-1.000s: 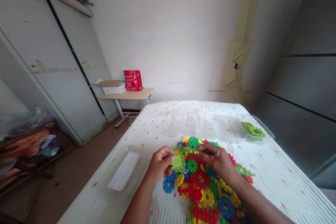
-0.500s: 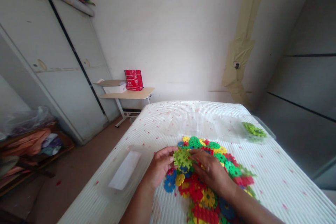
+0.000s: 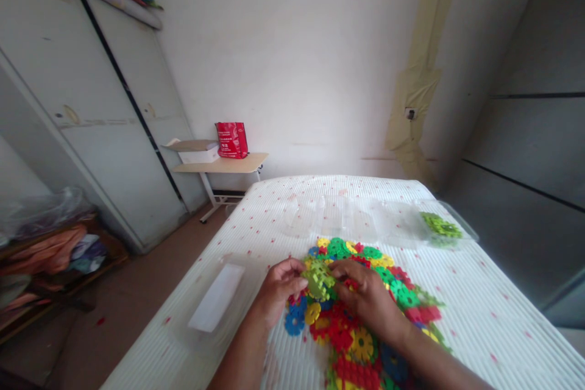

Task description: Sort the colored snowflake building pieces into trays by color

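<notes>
both hands meet low in the frame, just right of centre. the left forearm rises from the bottom edge, palm turned inward, and the left hand (image 3: 281,286) pinches the left edge of a light-green notched piece (image 3: 319,280) between thumb and fingertips. the right forearm slants in from the lower right; the right hand (image 3: 368,295), back upward and fingers bent, grips the piece's right side. so the piece sits between the two hands, over the upper left part of a colourful pile of plastic pieces (image 3: 340,335); blur hides whether it is one piece or several joined. the pile lies on a white ribbed cover (image 3: 269,219), partly beneath the right hand.
</notes>
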### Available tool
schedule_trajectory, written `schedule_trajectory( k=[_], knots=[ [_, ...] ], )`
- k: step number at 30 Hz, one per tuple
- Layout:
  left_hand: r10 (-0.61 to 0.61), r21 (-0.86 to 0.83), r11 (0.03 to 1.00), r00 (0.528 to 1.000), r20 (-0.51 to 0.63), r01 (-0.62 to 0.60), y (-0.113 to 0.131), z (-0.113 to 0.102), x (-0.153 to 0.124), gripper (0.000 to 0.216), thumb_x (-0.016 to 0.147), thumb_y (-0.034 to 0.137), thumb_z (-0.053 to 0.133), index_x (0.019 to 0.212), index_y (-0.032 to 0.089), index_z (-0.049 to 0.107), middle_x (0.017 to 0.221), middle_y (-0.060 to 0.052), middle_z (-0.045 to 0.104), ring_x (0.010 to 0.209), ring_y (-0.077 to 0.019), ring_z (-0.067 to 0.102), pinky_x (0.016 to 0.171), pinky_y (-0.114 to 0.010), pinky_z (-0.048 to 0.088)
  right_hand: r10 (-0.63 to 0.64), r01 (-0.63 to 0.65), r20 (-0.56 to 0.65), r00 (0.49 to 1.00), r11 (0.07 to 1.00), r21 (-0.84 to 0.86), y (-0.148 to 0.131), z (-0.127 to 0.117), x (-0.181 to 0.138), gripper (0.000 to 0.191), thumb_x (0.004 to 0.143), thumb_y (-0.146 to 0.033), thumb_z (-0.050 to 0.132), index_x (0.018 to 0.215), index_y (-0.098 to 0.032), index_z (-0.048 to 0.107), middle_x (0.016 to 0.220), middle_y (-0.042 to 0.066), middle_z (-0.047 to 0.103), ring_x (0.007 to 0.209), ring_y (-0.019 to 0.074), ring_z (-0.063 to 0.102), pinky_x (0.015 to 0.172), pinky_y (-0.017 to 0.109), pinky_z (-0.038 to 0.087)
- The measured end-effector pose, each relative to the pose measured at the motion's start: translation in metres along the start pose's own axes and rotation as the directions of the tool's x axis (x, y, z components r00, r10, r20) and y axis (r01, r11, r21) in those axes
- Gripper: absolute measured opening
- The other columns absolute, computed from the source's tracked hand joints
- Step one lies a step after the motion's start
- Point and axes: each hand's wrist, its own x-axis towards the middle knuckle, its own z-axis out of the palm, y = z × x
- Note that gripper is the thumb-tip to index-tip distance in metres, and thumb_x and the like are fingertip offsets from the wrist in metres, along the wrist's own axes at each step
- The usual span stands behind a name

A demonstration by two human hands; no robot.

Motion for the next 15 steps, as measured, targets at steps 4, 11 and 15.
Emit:
schedule_trajectory(
  k=[4, 11, 15],
  knots=[
    [0.045, -0.008, 0.999, 0.998, -0.042, -0.045, -0.002, -0.003, 0.001, 0.025, 0.063, 0.029, 0.074, 0.074, 0.014, 0.057, 0.067, 0.003, 0.058, 0.059, -0.0075, 0.052, 0.056, -0.019, 0.039, 0.047, -0.043, -0.078, 0.996, 0.998, 0.046, 0.005, -0.004, 0.003, 0.006, 0.077, -0.018, 0.053, 0.081, -0.021, 0.057, 0.093, 0.004, 0.067, 0.086, 0.0182, 0.063, 0.076, 0.031, 0.051],
    [-0.09, -0.038, 0.995, 0.991, -0.095, 0.087, 0.001, 0.005, 0.001, 0.03, 0.067, 0.039, 0.069, 0.08, 0.017, 0.054, 0.062, 0.004, 0.057, 0.049, -0.0084, 0.051, 0.041, -0.018, 0.038, -0.18, 0.173, -0.044, 0.983, 0.976, -0.133, 0.0, -0.01, 0.003, 0.013, 0.084, -0.016, 0.047, 0.089, -0.021, 0.058, 0.102, 0.008, 0.066, 0.097, 0.0188, 0.062, 0.08, 0.032, 0.052],
    [-0.115, -0.046, 0.993, 0.984, -0.133, 0.11, 0.004, 0.014, -0.001, 0.032, 0.064, 0.037, 0.072, 0.082, 0.015, 0.055, 0.064, 0.003, 0.059, 0.054, -0.0093, 0.055, 0.046, -0.019, 0.043, -0.321, 0.311, 0.003, 0.947, 0.917, -0.25, -0.003, -0.004, 0.0, 0.016, 0.086, -0.012, 0.044, 0.093, -0.02, 0.057, 0.102, 0.01, 0.064, 0.096, 0.0181, 0.061, 0.08, 0.03, 0.052]
  ],
)
